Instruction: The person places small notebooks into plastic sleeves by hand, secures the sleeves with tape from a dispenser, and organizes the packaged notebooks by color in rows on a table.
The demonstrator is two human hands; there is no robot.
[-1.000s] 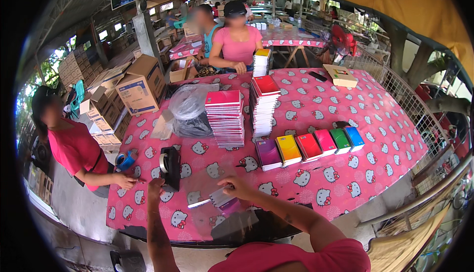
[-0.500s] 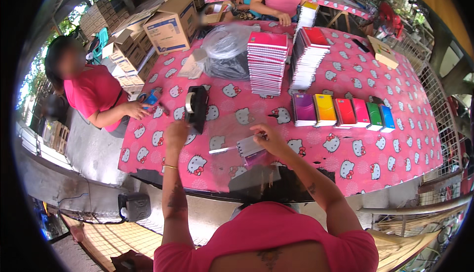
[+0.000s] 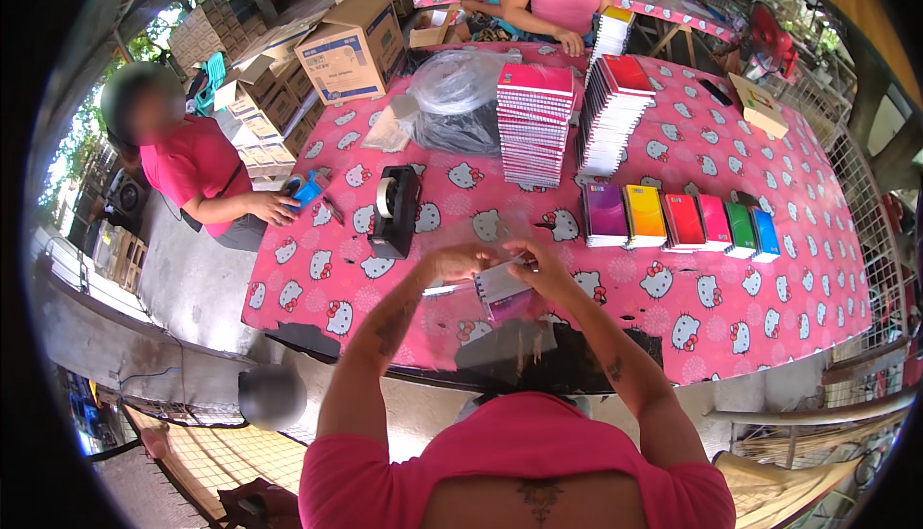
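In front of me on the table lies a small spiral notebook bundle (image 3: 502, 289), white on top with purple below, inside a clear plastic bag (image 3: 514, 337). My right hand (image 3: 540, 268) is closed on the bag's plastic at the bundle's far edge. Just beside it, my left hand (image 3: 463, 262) has its fingers pinched together at the same end; what they hold is too small to make out. A black tape dispenser (image 3: 396, 217) with a pale roll stands beyond my left hand.
Purple (image 3: 604, 214), yellow, red, pink, green and blue notebooks line up at the right. Tall notebook stacks (image 3: 535, 125) and a pile of plastic bags (image 3: 452, 97) stand farther back. A person in pink (image 3: 197, 169) holds a blue object at the left; others sit beyond.
My left hand has moved right from beside the tape dispenser to the bagged bundle, meeting my right hand. The whole view has shifted slightly.
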